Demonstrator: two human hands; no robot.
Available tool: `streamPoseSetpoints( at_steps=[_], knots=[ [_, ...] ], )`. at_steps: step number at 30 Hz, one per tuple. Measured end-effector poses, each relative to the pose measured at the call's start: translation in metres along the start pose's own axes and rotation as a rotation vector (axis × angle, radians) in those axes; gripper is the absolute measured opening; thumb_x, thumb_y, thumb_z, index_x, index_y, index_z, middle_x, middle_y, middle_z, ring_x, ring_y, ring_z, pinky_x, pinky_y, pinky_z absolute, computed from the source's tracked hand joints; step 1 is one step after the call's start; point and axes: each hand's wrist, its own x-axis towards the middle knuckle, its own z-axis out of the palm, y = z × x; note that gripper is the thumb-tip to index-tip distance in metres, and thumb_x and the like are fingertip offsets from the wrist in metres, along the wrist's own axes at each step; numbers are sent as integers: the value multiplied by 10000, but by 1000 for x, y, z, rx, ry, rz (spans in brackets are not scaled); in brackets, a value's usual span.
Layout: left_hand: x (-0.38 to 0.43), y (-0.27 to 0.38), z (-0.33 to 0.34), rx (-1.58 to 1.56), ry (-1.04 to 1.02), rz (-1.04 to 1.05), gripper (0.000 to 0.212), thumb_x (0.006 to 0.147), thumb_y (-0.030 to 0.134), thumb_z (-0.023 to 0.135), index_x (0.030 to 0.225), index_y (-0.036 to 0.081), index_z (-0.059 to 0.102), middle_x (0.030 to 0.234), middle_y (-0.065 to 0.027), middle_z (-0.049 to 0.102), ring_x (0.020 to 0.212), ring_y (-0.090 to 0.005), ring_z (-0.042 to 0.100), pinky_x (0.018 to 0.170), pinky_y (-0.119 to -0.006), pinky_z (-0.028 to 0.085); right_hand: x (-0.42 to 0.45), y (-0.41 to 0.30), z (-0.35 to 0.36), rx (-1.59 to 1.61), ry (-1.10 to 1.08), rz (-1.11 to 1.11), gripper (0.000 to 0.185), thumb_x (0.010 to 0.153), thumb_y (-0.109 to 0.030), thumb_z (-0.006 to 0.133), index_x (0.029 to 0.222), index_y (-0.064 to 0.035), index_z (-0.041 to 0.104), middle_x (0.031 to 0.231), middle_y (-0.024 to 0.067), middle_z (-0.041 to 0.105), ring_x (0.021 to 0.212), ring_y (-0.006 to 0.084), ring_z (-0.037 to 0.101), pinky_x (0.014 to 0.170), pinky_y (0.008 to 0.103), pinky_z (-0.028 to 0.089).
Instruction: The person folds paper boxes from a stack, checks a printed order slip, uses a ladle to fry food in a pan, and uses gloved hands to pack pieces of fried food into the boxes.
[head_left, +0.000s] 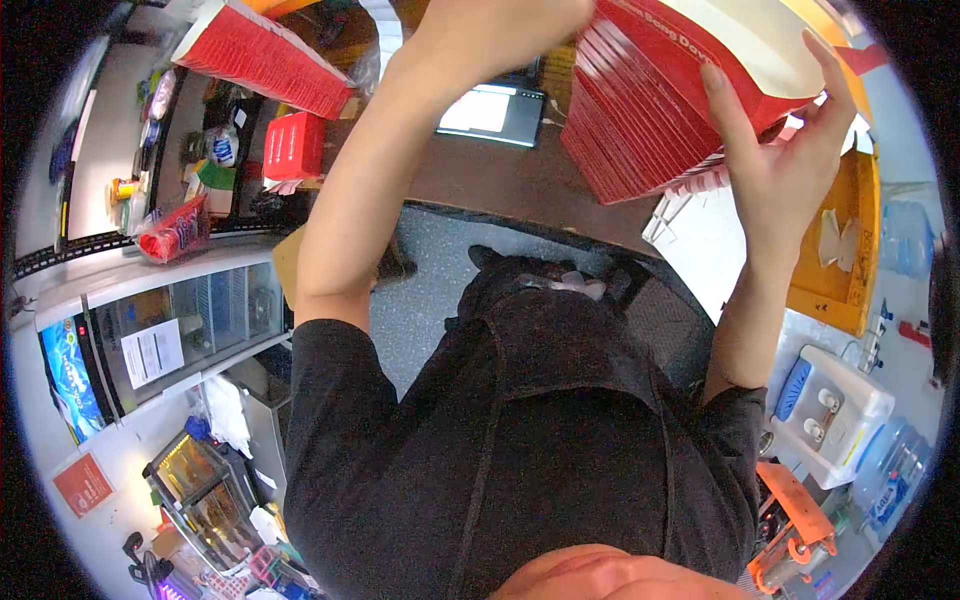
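Note:
A tall stack of nested red paperboard food boxes (637, 112) stands at the upper right of the dark table, its layered edges facing me. The topmost box (739, 64) shows a pale inside and bears white writing. My right hand (787, 142) grips the corner of that box, thumb on the red near wall and a finger along the right side. My left hand (517, 34) reaches across to the stack's left side at the top edge of the view. Its fingers are cut off or hidden, so its hold cannot be made out.
Another red box stack (266, 60) leans at the upper left, near a smaller red carton (294, 146). A lit laptop or tablet (491, 114) lies on the brown table (480, 172). A glass-door cooler (202, 322) stands left; a water dispenser (832, 416) stands right.

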Motion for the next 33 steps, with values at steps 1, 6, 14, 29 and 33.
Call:
streamPoseSetpoints(
  at_steps=[1,6,14,29,33],
  knots=[
    [5,19,1,-100,-86,-5,218,876,118,603,1023,-39,639,979,-243,651,933,-392,636,855,-426,487,-1,-4,2,-66,-8,13,800,763,-280,868,1388,-31,435,1285,170,513,1045,240,628,812,319,567],
    [26,64,8,-287,-680,126,215,851,165,634,935,-30,665,817,-221,656,791,-409,653,764,-453,510,-9,-4,-2,-98,-34,17,830,732,-250,870,1405,-45,431,1274,154,496,939,205,622,773,309,551],
    [13,66,17,-50,-661,276,222,797,194,668,805,-29,664,726,-204,626,732,-364,648,666,-408,526,-21,23,-38,-181,-153,-275,494,760,-108,820,1184,-24,582,1155,132,572,950,271,639,810,355,527],
    [18,70,14,-343,-776,60,627,830,82,608,1349,-149,341,914,-278,665,862,-380,686,735,-418,549,-15,14,-49,-367,-455,-294,246,872,-71,664,1113,-118,678,1115,66,641,984,281,627,858,400,480],
    [16,68,12,-222,-729,198,606,849,90,610,1346,-136,347,890,-276,670,858,-373,698,732,-426,554,-12,20,-55,-552,-473,-404,296,872,-91,649,1165,-136,648,1146,64,640,1012,297,615,881,431,452]
  ],
)
